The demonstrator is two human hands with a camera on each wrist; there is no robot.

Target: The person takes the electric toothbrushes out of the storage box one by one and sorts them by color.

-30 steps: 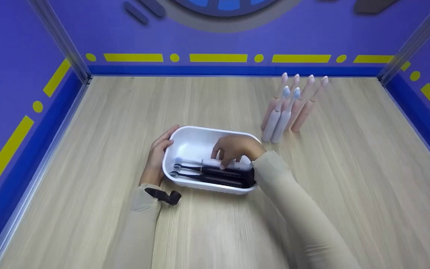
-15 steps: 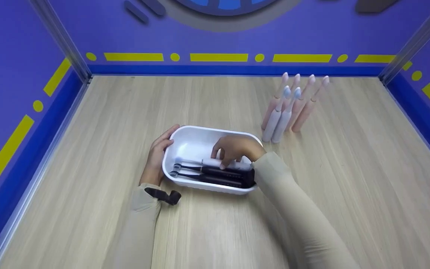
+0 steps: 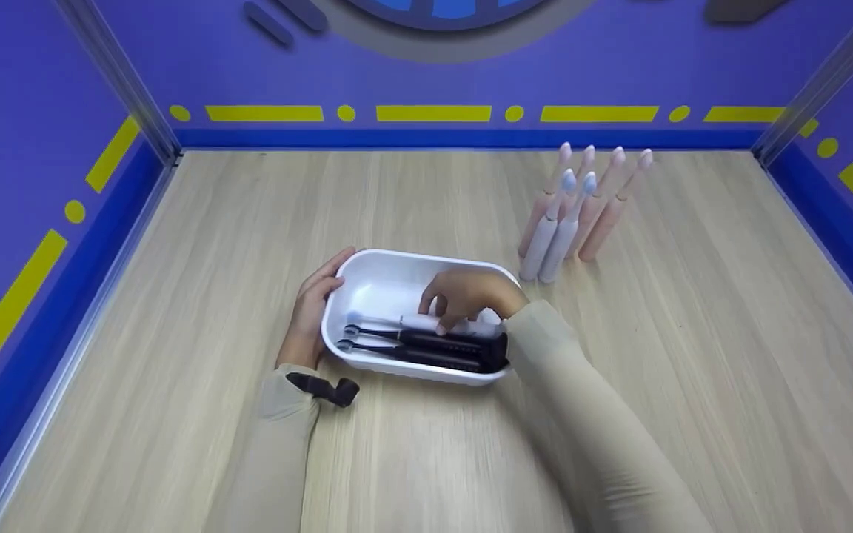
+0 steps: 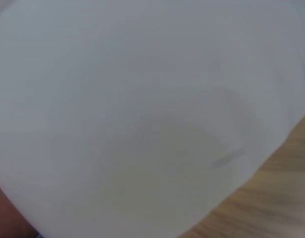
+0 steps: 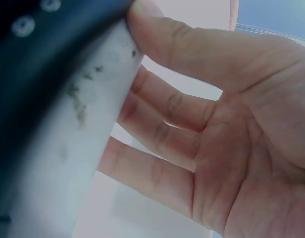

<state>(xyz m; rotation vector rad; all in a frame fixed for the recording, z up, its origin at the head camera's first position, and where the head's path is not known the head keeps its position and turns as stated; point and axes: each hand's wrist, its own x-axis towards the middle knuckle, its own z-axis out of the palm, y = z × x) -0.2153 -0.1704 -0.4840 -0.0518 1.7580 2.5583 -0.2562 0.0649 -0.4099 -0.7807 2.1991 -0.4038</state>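
A white plastic bin (image 3: 386,277) sits on the table, and my left hand (image 3: 305,314) grips its left end with the thumb over the rim. Its outer wall (image 4: 142,99) fills most of the left wrist view. Reaching inside, my right hand (image 3: 467,290) pinches the handle of a white electric toothbrush (image 3: 415,321) between thumb and fingers. The right wrist view shows the thumb and fingers on either side of that handle (image 5: 88,114). Two black electric toothbrushes (image 3: 437,357) lie alongside it, nearer the front wall, heads to the left.
Behind the bin to the right stand several upright electric toothbrushes: two white ones with blue heads (image 3: 560,240) in front and pink ones (image 3: 604,226) behind. Blue panels (image 3: 426,137) enclose the wooden table (image 3: 249,215) at the back and sides.
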